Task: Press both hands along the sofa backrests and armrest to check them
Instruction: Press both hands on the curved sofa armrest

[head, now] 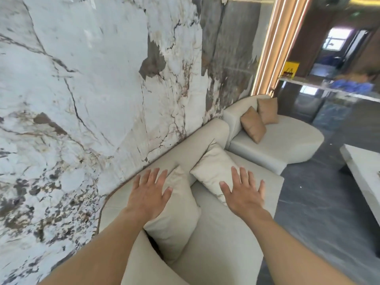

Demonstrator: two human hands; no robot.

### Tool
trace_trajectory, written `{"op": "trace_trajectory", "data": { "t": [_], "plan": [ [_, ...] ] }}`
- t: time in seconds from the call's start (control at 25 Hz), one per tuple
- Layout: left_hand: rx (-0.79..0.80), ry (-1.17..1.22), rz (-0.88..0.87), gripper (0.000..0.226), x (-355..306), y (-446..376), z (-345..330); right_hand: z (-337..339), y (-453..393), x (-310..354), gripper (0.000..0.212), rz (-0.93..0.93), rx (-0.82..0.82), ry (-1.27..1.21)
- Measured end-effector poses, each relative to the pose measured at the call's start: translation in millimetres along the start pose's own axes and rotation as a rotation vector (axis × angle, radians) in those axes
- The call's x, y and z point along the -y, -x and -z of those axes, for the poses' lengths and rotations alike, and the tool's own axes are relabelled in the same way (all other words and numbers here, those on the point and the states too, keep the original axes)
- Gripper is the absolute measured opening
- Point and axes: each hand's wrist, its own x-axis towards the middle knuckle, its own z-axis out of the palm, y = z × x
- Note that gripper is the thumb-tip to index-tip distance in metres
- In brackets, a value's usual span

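A cream sofa runs along the marble wall, its rounded backrest (185,149) against the wall and its armrest (144,262) curving round at the near end. My left hand (149,193) is open with fingers spread, over the backrest and the top of a cream cushion (174,219). My right hand (243,194) is open too, fingers apart, over the lower edge of a second cream cushion (213,167) and the seat (222,233). Whether the palms touch the fabric is unclear. Neither hand holds anything.
A marble wall (82,89) stands close on the left. Further along sits a second sofa section (283,145) with two tan cushions (253,124). A pale low table (362,169) stands at the right on dark grey floor (320,212).
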Motion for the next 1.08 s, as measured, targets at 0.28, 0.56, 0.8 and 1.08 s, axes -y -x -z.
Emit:
{"op": "trace_trajectory", "data": {
  "t": [0.28,0.56,0.8,1.08],
  "plan": [
    [0.111,0.021,-0.193,0.062,96.1,14.6,9.3,-17.0,82.6,92.4,0.069,-0.194,0.005,0.068],
    [0.122,0.094,-0.350,0.060,104.7,41.0,22.3,-15.7,166.7,122.5,0.068,-0.331,0.018,0.078],
    [0.137,0.086,-0.431,0.060,105.9,99.0,14.0,-43.2,230.7,123.4,0.069,-0.399,-0.013,-0.007],
    [0.281,-0.023,-0.442,0.061,149.0,161.9,-29.5,-124.8,283.6,143.9,0.070,-0.369,0.053,-0.099]
  ]
}}
